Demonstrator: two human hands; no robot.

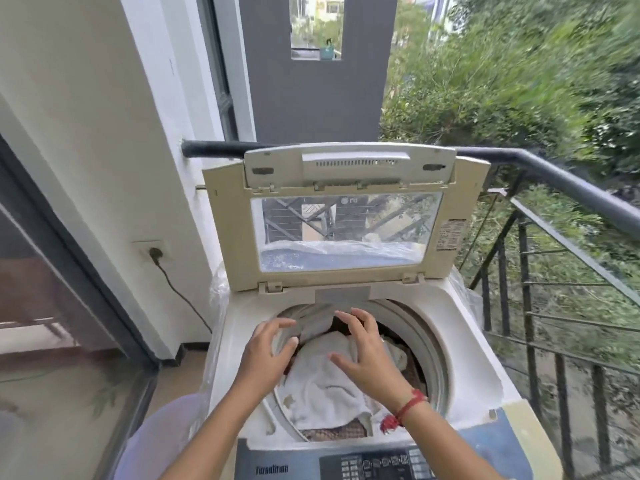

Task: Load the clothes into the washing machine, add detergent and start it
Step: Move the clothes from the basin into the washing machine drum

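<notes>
A cream top-loading washing machine (460,344) stands in front of me with its glass-windowed lid (346,220) raised upright. Inside the drum lies a white towel (322,386) on top of brown patterned clothes (332,434). My left hand (268,355) hovers over the drum's left rim with its fingers spread and holds nothing. Just above the towel, my right hand (369,355) is also spread and empty, a red thread round its wrist. The dark control panel (363,462) runs along the machine's near edge. No detergent is in view.
A dark metal balcony railing (561,181) runs along the right, with green bushes beyond. On the left are a white wall with a plugged socket (154,252) and a glass sliding door (52,306). A pale lilac object (166,441) sits at the machine's lower left.
</notes>
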